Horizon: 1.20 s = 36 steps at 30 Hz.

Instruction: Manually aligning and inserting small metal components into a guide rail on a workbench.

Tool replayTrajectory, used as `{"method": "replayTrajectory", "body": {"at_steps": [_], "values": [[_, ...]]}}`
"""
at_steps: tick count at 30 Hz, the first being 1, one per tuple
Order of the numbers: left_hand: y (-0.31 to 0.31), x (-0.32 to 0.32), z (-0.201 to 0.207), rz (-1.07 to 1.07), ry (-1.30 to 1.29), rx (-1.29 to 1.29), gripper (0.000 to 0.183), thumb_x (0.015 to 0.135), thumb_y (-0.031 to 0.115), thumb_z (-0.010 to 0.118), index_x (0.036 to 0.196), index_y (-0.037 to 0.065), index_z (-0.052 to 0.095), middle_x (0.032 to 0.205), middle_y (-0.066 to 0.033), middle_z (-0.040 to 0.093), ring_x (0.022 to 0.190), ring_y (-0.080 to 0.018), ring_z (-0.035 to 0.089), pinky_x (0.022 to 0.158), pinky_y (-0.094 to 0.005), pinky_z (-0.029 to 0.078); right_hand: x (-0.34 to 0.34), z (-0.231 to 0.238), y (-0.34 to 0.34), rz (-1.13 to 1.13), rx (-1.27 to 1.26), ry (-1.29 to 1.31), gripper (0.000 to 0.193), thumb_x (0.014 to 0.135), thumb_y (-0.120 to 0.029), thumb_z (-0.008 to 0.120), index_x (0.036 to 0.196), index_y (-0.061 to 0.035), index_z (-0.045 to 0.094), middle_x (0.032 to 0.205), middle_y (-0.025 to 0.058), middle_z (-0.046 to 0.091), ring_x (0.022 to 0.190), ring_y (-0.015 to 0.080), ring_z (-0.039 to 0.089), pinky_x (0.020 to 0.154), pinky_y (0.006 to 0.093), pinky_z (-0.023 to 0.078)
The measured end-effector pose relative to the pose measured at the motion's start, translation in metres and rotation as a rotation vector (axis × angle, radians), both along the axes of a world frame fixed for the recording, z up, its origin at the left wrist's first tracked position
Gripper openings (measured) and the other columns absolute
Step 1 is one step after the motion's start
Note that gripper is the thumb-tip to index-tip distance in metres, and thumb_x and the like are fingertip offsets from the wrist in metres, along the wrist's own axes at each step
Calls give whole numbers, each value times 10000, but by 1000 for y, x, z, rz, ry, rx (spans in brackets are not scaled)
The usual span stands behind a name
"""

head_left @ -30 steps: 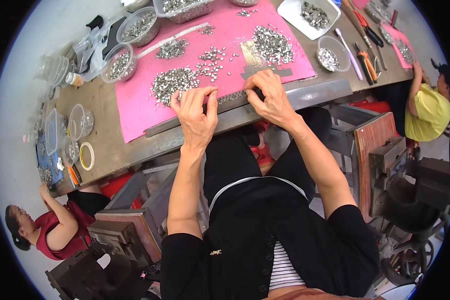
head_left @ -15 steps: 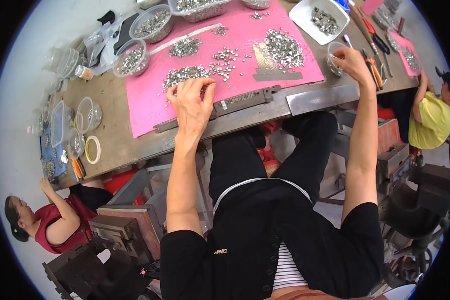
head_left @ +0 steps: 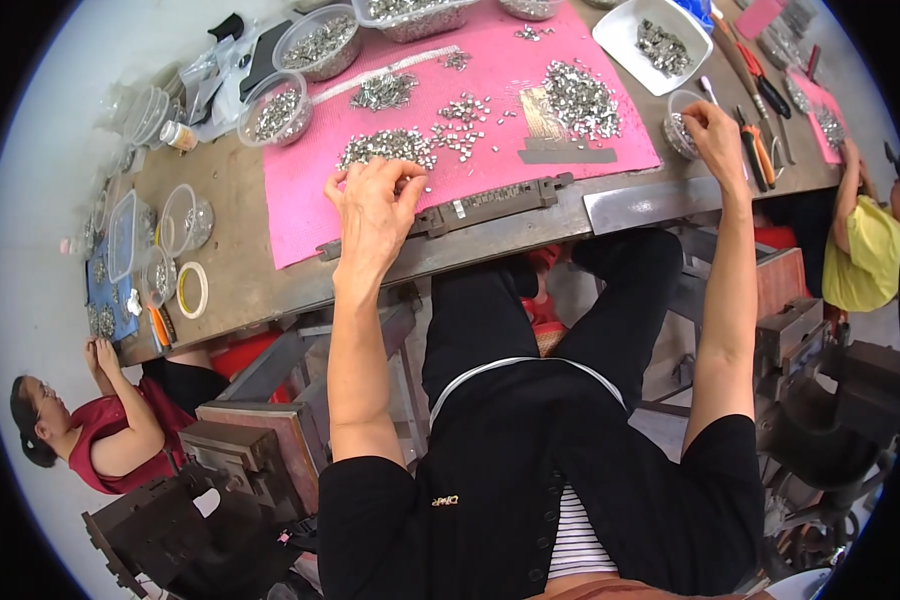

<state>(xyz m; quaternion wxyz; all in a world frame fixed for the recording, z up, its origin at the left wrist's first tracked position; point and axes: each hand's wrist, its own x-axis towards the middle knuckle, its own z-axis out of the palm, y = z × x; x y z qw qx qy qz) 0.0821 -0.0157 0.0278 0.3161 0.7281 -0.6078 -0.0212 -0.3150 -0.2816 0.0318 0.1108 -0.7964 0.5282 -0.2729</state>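
My left hand (head_left: 373,205) is bent over the near edge of a pile of small shiny metal pieces (head_left: 388,146) on a pink mat (head_left: 298,205). Its thumb and forefinger are drawn toward each other; whatever lies between them is too small to name. Just in front of that hand runs a dark metal bar-shaped fixture (head_left: 495,206) with a row of small pieces along it. Over at the right, my right hand (head_left: 715,140) is at the rim of a small clear cup (head_left: 678,128), fingers pinched together, their tips partly hidden. Metal pieces show in the cup.
Larger piles (head_left: 580,100) and clear tubs (head_left: 315,45) of pieces stand farther back. A white tray (head_left: 620,60), orange-handled pliers (head_left: 760,155) and a flat steel plate (head_left: 650,200) lie at the right. A tape roll (head_left: 192,290) is at the left. Co-workers sit on both sides.
The view has shifted slightly, moving the table a little rightward in the picture. My left hand is a bit nearer to me and left of the pile; my right hand stays at the cup.
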Motion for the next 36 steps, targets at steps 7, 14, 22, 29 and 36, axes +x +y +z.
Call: {"method": "replayTrajectory", "body": {"at_steps": [7,14,22,29,36], "values": [[6,2,-1,-28,-36,87,87,853,213,760,893,136,766,814,-35,618,918,-231,576,1032,-483,289,48,18,62,179,65,-360,119,953,-69,676,1037,6,714,874,37,703,819,91,642,764,247,511],[2,2,0,-52,-10,100,80,875,214,744,896,138,762,831,-26,617,914,-234,577,1047,-490,291,115,-33,122,454,-168,-240,66,884,-22,721,945,-13,698,911,97,653,822,249,656,726,330,514],[2,8,4,-113,-32,152,77,865,195,746,895,125,754,836,-28,627,911,-218,588,1022,-462,306,104,-37,118,451,-58,-317,114,871,6,708,982,-17,717,940,92,666,822,223,672,724,322,529],[-2,11,4,-155,-6,174,66,854,168,736,861,102,731,820,-21,638,863,-206,586,1008,-453,307,107,-30,116,471,-27,-287,91,862,-5,692,951,-24,701,875,113,614,839,295,640,746,388,517],[-2,8,3,-134,18,130,66,845,165,718,844,99,725,806,-20,636,854,-206,592,999,-451,316,110,-26,108,562,-119,-148,104,844,-12,695,937,-9,650,878,117,585,790,282,625,696,375,501]]}}
